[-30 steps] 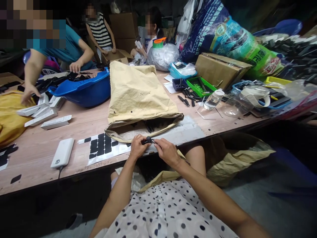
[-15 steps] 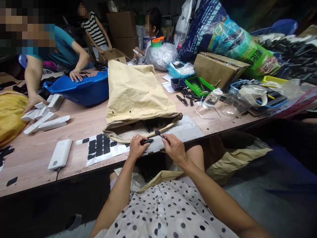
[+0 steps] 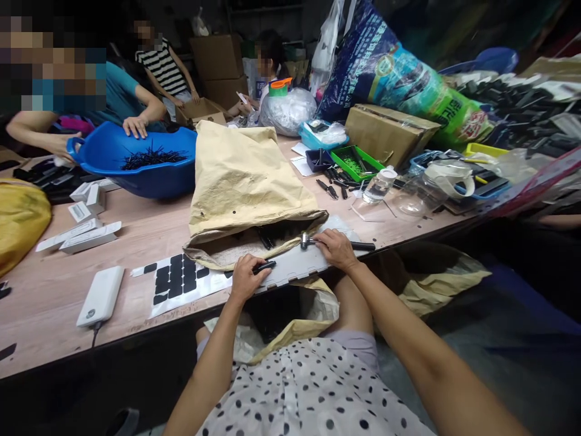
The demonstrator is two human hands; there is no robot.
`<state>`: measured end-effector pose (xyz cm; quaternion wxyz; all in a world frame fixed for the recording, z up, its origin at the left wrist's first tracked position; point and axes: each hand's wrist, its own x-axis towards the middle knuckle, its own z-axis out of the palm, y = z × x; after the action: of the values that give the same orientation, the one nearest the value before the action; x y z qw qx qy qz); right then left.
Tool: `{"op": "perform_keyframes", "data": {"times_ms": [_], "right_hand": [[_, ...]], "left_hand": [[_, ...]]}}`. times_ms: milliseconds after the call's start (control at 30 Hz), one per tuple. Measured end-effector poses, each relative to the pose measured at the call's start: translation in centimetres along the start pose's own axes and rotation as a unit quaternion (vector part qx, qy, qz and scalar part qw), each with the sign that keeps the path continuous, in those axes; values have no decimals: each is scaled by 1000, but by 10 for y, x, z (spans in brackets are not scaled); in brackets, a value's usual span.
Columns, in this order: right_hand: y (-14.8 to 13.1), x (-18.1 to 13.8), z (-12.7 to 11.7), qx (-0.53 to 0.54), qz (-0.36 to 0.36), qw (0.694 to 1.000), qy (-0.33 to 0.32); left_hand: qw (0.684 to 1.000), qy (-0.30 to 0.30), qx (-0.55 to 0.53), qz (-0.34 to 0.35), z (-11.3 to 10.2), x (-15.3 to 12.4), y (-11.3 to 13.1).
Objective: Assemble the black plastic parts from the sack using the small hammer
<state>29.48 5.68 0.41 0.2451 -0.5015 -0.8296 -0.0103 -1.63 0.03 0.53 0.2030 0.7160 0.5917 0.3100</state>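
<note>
My left hand (image 3: 246, 277) is closed around a slim black piece (image 3: 263, 266) at the table's front edge; its exact kind cannot be made out. My right hand (image 3: 336, 247) has its fingers on the neck of a small hammer (image 3: 304, 241), whose metal head points left and whose black handle sticks out to the right past my hand. Both hands are over a grey-white board (image 3: 290, 266). Just beyond lies a tan sack (image 3: 249, 181), its open mouth facing me, with dark parts inside. A second open sack (image 3: 324, 306) is on my lap below the edge.
At left are a sheet of black stickers (image 3: 175, 281), a white power bank (image 3: 100, 297) with a cable, and white boxes (image 3: 91, 236). A co-worker reaches into a blue basin (image 3: 149, 181). At right stand a green tray (image 3: 356, 162), a bottle (image 3: 380, 184) and a clear jug (image 3: 420, 192).
The hammer has turned and lowered towards the board, its handle now showing right of my right hand. My left hand keeps the black piece. The co-worker's hand has left the white boxes.
</note>
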Motion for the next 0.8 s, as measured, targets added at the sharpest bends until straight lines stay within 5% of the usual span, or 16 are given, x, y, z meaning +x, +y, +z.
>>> {"op": "perform_keyframes", "data": {"times_ms": [233, 367, 500, 600, 800], "right_hand": [[-5, -2, 2, -6, 24, 1000, 6], [-7, -2, 3, -13, 26, 999, 12], [-8, -2, 4, -18, 29, 999, 13], [-9, -1, 5, -21, 31, 999, 14], [-9, 0, 7, -21, 33, 999, 13]], "left_hand": [[996, 14, -2, 89, -7, -27, 17], [988, -27, 12, 149, 9, -72, 30], [990, -47, 25, 127, 25, -95, 41], [995, 16, -5, 96, 25, -76, 50], [983, 174, 0, -56, 15, 19, 45]]}}
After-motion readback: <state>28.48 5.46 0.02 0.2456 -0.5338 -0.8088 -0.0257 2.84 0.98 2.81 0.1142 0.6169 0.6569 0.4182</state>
